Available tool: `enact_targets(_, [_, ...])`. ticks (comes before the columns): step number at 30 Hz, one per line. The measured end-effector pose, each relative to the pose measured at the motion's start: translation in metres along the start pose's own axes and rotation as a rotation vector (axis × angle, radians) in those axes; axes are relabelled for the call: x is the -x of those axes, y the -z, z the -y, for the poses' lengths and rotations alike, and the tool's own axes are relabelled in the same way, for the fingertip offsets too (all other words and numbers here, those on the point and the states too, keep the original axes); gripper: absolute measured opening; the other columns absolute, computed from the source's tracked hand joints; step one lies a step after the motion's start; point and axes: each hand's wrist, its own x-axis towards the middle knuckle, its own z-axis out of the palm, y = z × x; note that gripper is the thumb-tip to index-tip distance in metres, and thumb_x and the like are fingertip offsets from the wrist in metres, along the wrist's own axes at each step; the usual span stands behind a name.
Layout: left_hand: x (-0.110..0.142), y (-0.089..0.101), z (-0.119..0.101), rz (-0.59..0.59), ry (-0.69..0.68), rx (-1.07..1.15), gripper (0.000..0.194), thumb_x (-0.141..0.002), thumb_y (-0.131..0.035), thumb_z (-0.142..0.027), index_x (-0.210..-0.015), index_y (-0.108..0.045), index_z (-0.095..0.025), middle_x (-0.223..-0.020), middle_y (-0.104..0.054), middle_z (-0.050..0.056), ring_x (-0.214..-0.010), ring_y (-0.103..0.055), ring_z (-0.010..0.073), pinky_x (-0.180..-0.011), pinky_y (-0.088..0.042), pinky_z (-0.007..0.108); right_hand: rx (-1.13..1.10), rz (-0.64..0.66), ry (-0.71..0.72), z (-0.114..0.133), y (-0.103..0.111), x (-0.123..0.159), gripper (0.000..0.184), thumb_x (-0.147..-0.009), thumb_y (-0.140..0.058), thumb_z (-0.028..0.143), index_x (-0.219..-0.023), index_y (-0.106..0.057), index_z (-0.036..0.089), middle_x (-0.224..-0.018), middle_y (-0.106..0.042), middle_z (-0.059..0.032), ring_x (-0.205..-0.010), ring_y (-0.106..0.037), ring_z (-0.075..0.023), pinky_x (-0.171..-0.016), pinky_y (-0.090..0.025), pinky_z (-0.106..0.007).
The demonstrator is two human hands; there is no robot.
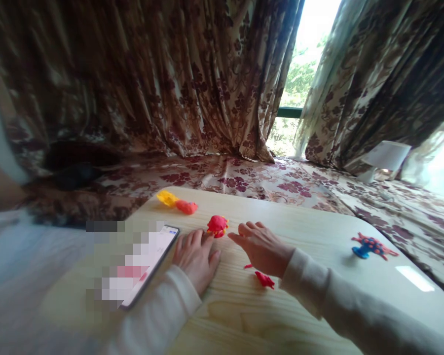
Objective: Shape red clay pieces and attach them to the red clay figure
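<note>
A small red figure [217, 224] with yellow bits along its sides, apparently modelling clay, sits on the pale wooden table [237, 320]. Just in front of it lies my left hand [195, 259], fingers apart, with the fingertips close to its base; whether they touch it I cannot tell. To the right, my right hand [261, 246] is held palm down over the tabletop with its fingers stretched out and nothing visible in them. Below that hand lies a red clay piece [264, 280], and a thin red scrap [247, 266] shows beside the palm.
A phone [151, 266] with a lit screen, partly blurred out, lies left of my left hand. Yellow clay [166, 198] and orange-red clay [187, 207] rest at the far left edge. At the right stands a blue and red figure [372, 245]. Behind are patterned curtains and a lamp [388, 155].
</note>
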Motion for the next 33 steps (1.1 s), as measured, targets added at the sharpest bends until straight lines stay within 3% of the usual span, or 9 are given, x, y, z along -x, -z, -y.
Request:
enact_targets(4, [-0.001, 0.001, 0.0, 0.003, -0.022, -0.021, 0.036, -0.085, -0.04, -0.036, -0.113, -0.058, -0.022, -0.109, -0.057, 0.012, -0.107, -0.05, 0.0276, -0.094, -0.033, 0.046, 0.059, 0.009, -0.001, 0.008, -0.013, -0.005, 0.038, -0.087, -0.04, 0.013, -0.122, -0.051, 0.018, -0.093, -0.059, -0.0126, -0.084, -0.05, -0.0239, -0.069, -0.033, -0.035])
enact_targets(14, [-0.003, 0.001, 0.001, 0.011, -0.031, -0.058, 0.035, -0.084, -0.043, -0.036, -0.112, -0.06, -0.022, -0.117, -0.056, 0.014, -0.111, -0.049, 0.0304, -0.094, -0.035, 0.048, 0.085, 0.029, -0.004, 0.002, -0.021, -0.012, 0.032, -0.085, -0.041, 0.014, -0.113, -0.055, 0.021, -0.092, -0.058, -0.0096, -0.085, -0.049, -0.0223, -0.067, -0.031, -0.033])
enact_targets(24, [-0.003, 0.004, 0.001, 0.02, -0.034, -0.069, 0.038, -0.084, -0.043, -0.038, -0.114, -0.059, -0.021, -0.117, -0.057, 0.014, -0.113, -0.05, 0.0303, -0.095, -0.036, 0.049, 0.112, 0.042, -0.03, -0.003, -0.02, -0.014, 0.032, -0.086, -0.039, 0.014, -0.115, -0.053, 0.017, -0.097, -0.058, -0.0119, -0.088, -0.049, -0.0231, -0.069, -0.033, -0.033])
enact_targets(33, [-0.008, 0.004, 0.003, 0.039, -0.031, -0.063, 0.041, -0.084, -0.042, -0.043, -0.113, -0.058, -0.018, -0.122, -0.055, 0.014, -0.115, -0.048, 0.0293, -0.096, -0.035, 0.047, 0.13, 0.067, -0.047, -0.005, -0.02, -0.017, 0.031, -0.087, -0.039, 0.015, -0.112, -0.057, 0.021, -0.098, -0.059, -0.0116, -0.091, -0.05, -0.0243, -0.07, -0.036, -0.034])
